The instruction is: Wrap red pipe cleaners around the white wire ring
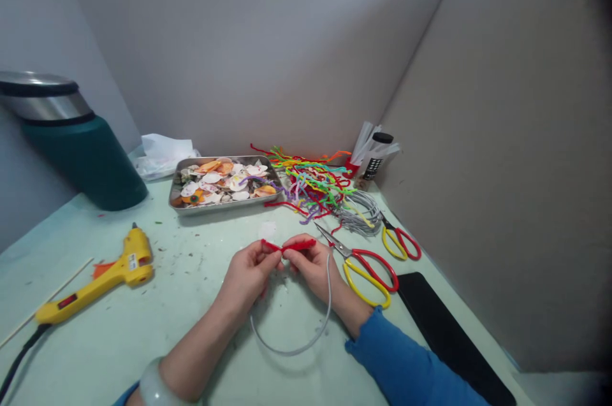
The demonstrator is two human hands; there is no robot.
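Above the table, my left hand (248, 272) and my right hand (310, 264) meet, thumbs and fingertips pinched on a red pipe cleaner (300, 245). Short red lengths stick out past the fingers on both sides. A loop of grey wire (296, 352) hangs below, running from one hand to the other; where its ends go is hidden by my fingers. Large scissors (351, 257) with one red and one yellow handle lie just right of my right hand, blades pointing away to the left.
A metal tray (224, 206) of seashells stands at the back, beside heaped coloured pipe cleaners (313, 183) and coiled grey wire (358, 211). Left are a yellow glue gun (102, 282) and a green bottle (90, 157). Smaller scissors (400, 240) and a black strip (449, 336) lie right.
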